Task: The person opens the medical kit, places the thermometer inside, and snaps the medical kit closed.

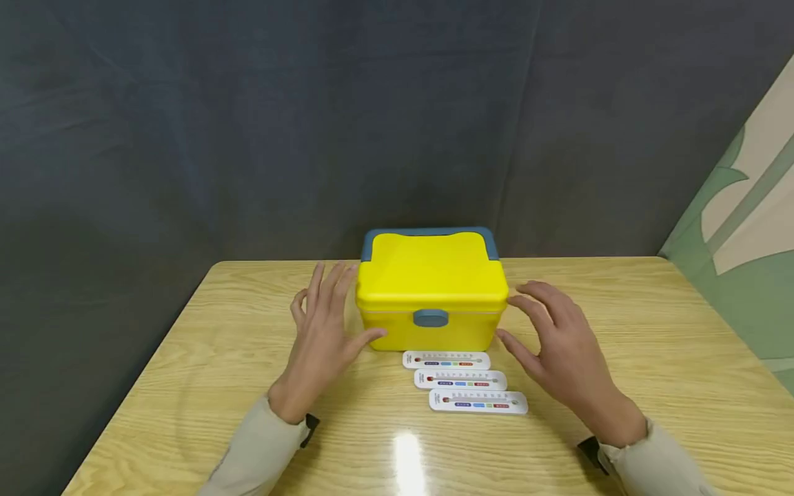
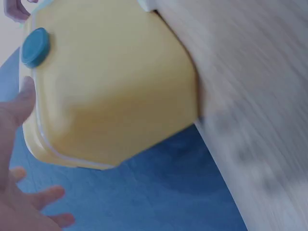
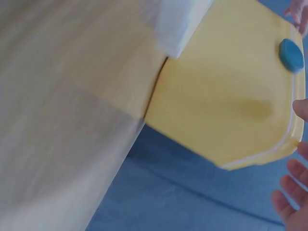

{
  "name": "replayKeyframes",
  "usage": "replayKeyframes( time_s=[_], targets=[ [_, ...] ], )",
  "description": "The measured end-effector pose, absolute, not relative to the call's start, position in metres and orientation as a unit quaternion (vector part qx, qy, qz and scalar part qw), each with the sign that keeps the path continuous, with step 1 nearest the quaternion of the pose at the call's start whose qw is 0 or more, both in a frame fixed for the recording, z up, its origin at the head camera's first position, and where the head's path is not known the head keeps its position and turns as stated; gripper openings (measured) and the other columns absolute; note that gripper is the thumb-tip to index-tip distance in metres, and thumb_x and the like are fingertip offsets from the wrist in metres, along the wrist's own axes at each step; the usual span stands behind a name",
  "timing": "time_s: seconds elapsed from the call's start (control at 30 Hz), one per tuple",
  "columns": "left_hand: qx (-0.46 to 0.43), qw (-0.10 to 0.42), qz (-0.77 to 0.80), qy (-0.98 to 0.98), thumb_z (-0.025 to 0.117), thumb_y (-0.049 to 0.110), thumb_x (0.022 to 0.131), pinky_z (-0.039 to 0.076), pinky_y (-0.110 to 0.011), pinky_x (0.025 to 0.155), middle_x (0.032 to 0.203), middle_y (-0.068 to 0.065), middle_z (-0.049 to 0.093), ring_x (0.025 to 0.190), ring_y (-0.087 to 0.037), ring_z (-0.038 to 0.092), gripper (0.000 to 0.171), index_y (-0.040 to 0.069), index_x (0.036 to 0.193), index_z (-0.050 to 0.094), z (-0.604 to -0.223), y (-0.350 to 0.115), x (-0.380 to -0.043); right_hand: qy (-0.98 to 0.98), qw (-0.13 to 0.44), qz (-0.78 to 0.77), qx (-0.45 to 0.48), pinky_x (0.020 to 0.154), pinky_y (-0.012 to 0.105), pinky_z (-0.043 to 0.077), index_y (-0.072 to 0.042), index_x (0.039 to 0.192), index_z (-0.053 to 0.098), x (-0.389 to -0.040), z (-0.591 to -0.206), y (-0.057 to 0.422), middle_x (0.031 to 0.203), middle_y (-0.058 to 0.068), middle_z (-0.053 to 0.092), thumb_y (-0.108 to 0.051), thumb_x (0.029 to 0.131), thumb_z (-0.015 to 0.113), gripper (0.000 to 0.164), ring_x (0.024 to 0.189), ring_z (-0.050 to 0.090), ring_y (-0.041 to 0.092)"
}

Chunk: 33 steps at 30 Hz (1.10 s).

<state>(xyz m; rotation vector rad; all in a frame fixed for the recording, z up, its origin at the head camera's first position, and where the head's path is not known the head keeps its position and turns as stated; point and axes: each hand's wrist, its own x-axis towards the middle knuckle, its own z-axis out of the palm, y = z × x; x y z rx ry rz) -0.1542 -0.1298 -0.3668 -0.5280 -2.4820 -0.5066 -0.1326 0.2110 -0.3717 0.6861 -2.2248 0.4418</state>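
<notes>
A yellow lidded box (image 1: 434,275) with a blue-grey handle (image 1: 492,242) and a front latch (image 1: 431,317) stands on the table, its lid down. My left hand (image 1: 320,341) is at its left side, fingers spread, thumb near the front corner. At the right side is my right hand (image 1: 561,344), fingers slightly bent, fingertips close to the lid edge. I cannot tell whether either hand touches the box. Three white strip thermometers lie in front of it: a back one (image 1: 446,360), a middle one (image 1: 460,379) and a front one (image 1: 478,401).
The light wood table (image 1: 205,386) carries everything. Right behind its far edge hangs a dark curtain (image 1: 372,124). A green and beige patterned panel (image 1: 744,227) stands along the right side. Each wrist wears a black strap, such as the left strap (image 1: 309,430).
</notes>
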Motion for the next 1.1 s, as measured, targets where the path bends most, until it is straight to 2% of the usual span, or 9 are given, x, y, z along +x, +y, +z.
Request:
replayKeyframes(
  time_s=[0.1,0.3,0.43,0.5,0.57,0.67,0.83,1.1],
  targets=[
    [-0.221,0.284,-0.214,-0.908,0.088,0.043,0.071,0.026,-0.062,0.104,0.157,-0.010,0.034,0.152,-0.034,0.019,0.100,0.019,0.152,0.034,-0.363,-0.125,-0.153,-0.857,0.378,0.168,0.308,0.099,0.051,0.042,0.001,0.115,0.063,-0.137,-0.368,0.197,0.125,0.019,0.059,-0.053,0.102,0.046,0.058,0.119,0.053,0.037],
    [-0.282,0.312,-0.228,-0.878,0.084,0.032,0.079,0.034,-0.056,0.105,0.147,-0.011,0.048,0.145,-0.033,0.035,0.064,0.015,0.135,0.058,-0.360,-0.117,-0.155,-0.851,0.358,0.150,0.353,0.103,0.049,0.040,-0.006,0.115,0.066,-0.143,-0.361,0.176,0.125,0.014,0.060,-0.054,0.103,0.040,0.056,0.122,0.053,0.034],
    [-0.316,0.333,-0.224,-0.860,0.078,0.025,0.086,0.039,-0.050,0.110,0.137,-0.009,0.059,0.136,-0.030,0.047,0.044,0.012,0.126,0.066,-0.358,-0.111,-0.157,-0.844,0.342,0.153,0.385,0.105,0.045,0.039,-0.010,0.118,0.067,-0.147,-0.358,0.167,0.127,0.011,0.061,-0.051,0.102,0.046,0.049,0.123,0.053,0.031],
    [-0.322,0.341,-0.221,-0.855,0.076,0.022,0.088,0.040,-0.047,0.111,0.132,-0.007,0.063,0.133,-0.028,0.052,0.037,0.012,0.123,0.067,-0.358,-0.110,-0.158,-0.843,0.331,0.153,0.397,0.107,0.043,0.039,-0.012,0.120,0.067,-0.149,-0.357,0.164,0.128,0.010,0.061,-0.045,0.099,0.059,0.040,0.124,0.053,0.030],
    [-0.324,0.347,-0.219,-0.853,0.074,0.019,0.089,0.042,-0.044,0.111,0.129,-0.006,0.065,0.130,-0.027,0.054,0.034,0.011,0.122,0.068,-0.358,-0.109,-0.159,-0.844,0.322,0.149,0.402,0.109,0.042,0.038,-0.012,0.121,0.066,-0.151,-0.358,0.161,0.130,0.009,0.060,-0.039,0.093,0.070,0.039,0.124,0.052,0.030],
    [-0.324,0.349,-0.225,-0.850,0.074,0.016,0.089,0.044,-0.042,0.110,0.127,-0.005,0.067,0.127,-0.026,0.056,0.032,0.012,0.121,0.070,-0.358,-0.106,-0.159,-0.850,0.314,0.137,0.400,0.109,0.042,0.038,-0.014,0.121,0.065,-0.152,-0.359,0.160,0.130,0.010,0.059,-0.026,0.078,0.086,0.050,0.123,0.052,0.030],
    [-0.322,0.349,-0.241,-0.846,0.075,0.017,0.088,0.046,-0.040,0.108,0.124,-0.004,0.069,0.124,-0.024,0.059,0.031,0.013,0.118,0.072,-0.357,-0.100,-0.162,-0.855,0.329,0.122,0.381,0.101,0.044,0.039,-0.014,0.115,0.066,-0.154,-0.363,0.160,0.124,0.011,0.059,-0.024,0.069,0.092,0.054,0.119,0.051,0.031],
    [-0.308,0.348,-0.246,-0.851,0.077,0.019,0.086,0.048,-0.039,0.107,0.123,-0.002,0.071,0.124,-0.023,0.061,0.032,0.015,0.117,0.073,-0.361,-0.104,-0.161,-0.856,0.358,0.100,0.360,0.094,0.046,0.039,-0.013,0.108,0.062,-0.155,-0.370,0.149,0.119,0.012,0.058,-0.026,0.068,0.093,0.053,0.114,0.052,0.032]
  ],
)
